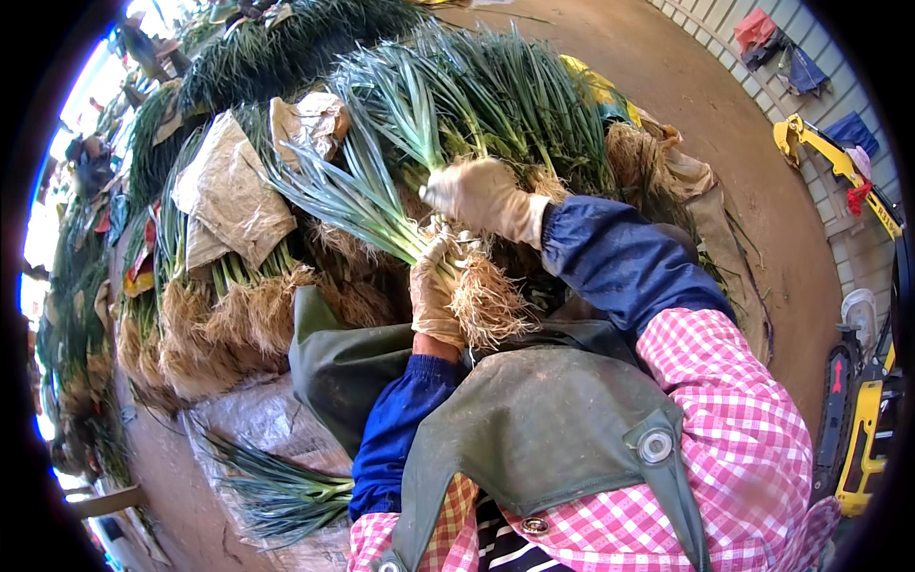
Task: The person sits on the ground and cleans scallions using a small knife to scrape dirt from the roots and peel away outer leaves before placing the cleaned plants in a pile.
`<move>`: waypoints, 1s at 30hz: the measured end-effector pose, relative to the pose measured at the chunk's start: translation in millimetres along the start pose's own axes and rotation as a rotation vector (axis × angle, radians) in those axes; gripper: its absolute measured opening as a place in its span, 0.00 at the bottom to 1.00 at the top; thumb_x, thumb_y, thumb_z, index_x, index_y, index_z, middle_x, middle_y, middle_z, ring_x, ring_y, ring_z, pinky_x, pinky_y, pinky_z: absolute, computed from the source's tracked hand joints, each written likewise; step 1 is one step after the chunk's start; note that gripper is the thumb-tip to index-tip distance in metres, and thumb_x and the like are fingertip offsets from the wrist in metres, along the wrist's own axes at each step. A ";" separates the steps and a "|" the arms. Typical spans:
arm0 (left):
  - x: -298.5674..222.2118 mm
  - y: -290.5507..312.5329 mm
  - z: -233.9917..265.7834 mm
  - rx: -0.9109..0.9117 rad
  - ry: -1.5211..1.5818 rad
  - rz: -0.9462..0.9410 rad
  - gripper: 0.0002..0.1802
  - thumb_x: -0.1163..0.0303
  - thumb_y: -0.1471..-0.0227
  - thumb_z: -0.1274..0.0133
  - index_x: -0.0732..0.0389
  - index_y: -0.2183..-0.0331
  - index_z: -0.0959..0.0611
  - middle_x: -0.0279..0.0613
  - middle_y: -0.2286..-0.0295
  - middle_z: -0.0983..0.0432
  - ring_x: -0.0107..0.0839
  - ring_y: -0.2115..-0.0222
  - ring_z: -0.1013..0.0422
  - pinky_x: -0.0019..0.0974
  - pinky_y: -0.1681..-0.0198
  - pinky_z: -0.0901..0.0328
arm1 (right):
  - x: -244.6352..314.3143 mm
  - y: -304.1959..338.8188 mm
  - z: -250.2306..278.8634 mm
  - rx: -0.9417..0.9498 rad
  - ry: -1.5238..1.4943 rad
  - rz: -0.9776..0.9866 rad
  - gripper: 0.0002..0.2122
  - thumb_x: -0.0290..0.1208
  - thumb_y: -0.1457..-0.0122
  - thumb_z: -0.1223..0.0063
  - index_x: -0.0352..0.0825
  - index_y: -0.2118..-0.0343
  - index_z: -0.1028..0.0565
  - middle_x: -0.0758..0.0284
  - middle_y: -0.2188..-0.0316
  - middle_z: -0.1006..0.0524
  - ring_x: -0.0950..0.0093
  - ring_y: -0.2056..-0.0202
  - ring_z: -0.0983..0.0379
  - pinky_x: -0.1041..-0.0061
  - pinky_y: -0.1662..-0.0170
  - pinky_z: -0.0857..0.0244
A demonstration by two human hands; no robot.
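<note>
My left hand (434, 296), in a pale dirty work glove, is closed around the lower stems of a bunch of green onions (367, 214). Their long blue-green leaves fan out to the upper left, and a shaggy tan clump of roots (491, 300) hangs out on the right of the glove. Just above the bunch is my gloved right hand (491, 195), smeared by motion, its fingers curled. What those fingers grip, if anything, is hidden. Behind it a large pile of green onions (515, 105) lies with leaves pointing away.
Rooted bundles (229, 315) line the left, partly under a beige sack (233, 191). Loose green onions (286, 491) lie on a plastic sheet (257, 419) at lower left. A green apron (534, 410) covers my lap. Yellow machinery (863, 448) stands at right by a tiled wall (705, 29).
</note>
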State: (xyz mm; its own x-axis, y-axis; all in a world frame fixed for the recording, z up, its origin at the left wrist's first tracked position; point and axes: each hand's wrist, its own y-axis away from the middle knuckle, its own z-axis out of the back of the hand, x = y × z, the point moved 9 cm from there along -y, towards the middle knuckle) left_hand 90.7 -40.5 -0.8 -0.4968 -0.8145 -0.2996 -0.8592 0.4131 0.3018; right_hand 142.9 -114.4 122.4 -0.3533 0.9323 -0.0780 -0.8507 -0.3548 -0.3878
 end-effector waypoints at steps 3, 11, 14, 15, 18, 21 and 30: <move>-10.3 -22.5 55.1 0.000 0.037 0.027 0.11 0.76 0.47 0.52 0.68 0.60 0.25 0.41 0.68 0.25 0.31 0.71 0.27 0.31 0.68 0.29 | 55.7 20.0 36.1 -0.102 -0.444 0.255 0.09 0.35 0.43 0.48 0.35 0.74 0.24 0.66 0.84 0.26 0.76 0.86 0.32 0.77 0.84 0.35; 1.1 4.6 6.4 0.156 -0.052 0.119 0.15 0.69 0.44 0.57 0.67 0.57 0.28 0.53 0.66 0.25 0.39 0.70 0.26 0.36 0.67 0.28 | 71.1 138.8 23.5 1.171 -0.987 -0.185 0.14 0.39 0.49 0.43 0.34 0.64 0.23 0.69 0.75 0.24 0.78 0.72 0.29 0.76 0.71 0.34; -7.0 11.0 5.8 0.094 -0.022 0.137 0.15 0.68 0.44 0.59 0.66 0.58 0.27 0.50 0.67 0.25 0.38 0.71 0.26 0.38 0.68 0.27 | -8.9 131.1 -28.6 1.107 0.033 -0.017 0.22 0.39 0.63 0.35 0.40 0.60 0.23 0.60 0.66 0.22 0.66 0.63 0.25 0.67 0.64 0.31; -6.2 11.6 -1.5 0.157 -0.036 0.156 0.15 0.69 0.45 0.58 0.66 0.57 0.26 0.50 0.67 0.25 0.39 0.70 0.26 0.39 0.67 0.27 | -30.3 121.1 -34.3 1.145 0.108 -0.157 0.21 0.38 0.58 0.37 0.38 0.59 0.25 0.60 0.66 0.22 0.64 0.64 0.24 0.67 0.64 0.31; -12.6 17.8 -11.0 0.150 -0.086 0.050 0.15 0.70 0.47 0.55 0.66 0.57 0.26 0.52 0.65 0.25 0.41 0.66 0.26 0.39 0.64 0.28 | -50.6 87.9 -53.7 0.533 -1.097 -0.592 0.18 0.44 0.45 0.50 0.31 0.62 0.27 0.61 0.71 0.22 0.67 0.70 0.23 0.67 0.68 0.30; -1.6 39.7 -27.0 0.197 -0.005 0.218 0.21 0.67 0.47 0.53 0.64 0.52 0.29 0.51 0.59 0.26 0.41 0.60 0.28 0.41 0.56 0.31 | -17.6 68.6 -61.6 0.481 -1.728 -0.829 0.14 0.38 0.43 0.47 0.31 0.62 0.26 0.63 0.72 0.22 0.72 0.71 0.24 0.74 0.71 0.30; -6.5 22.9 10.1 0.043 -0.191 0.122 0.15 0.72 0.48 0.49 0.67 0.58 0.24 0.46 0.67 0.24 0.34 0.68 0.27 0.34 0.63 0.29 | -15.2 36.6 -49.7 0.117 -2.194 -0.718 0.11 0.23 0.46 0.45 0.27 0.61 0.28 0.59 0.70 0.24 0.71 0.68 0.25 0.78 0.66 0.29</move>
State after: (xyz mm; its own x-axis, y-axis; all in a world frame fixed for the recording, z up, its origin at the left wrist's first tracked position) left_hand 73.0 -21.6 -1.1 -0.6080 -0.6671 -0.4305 -0.7937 0.5241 0.3088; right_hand 136.4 -138.0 63.7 0.2379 -0.5628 0.7917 -0.9689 -0.1945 0.1529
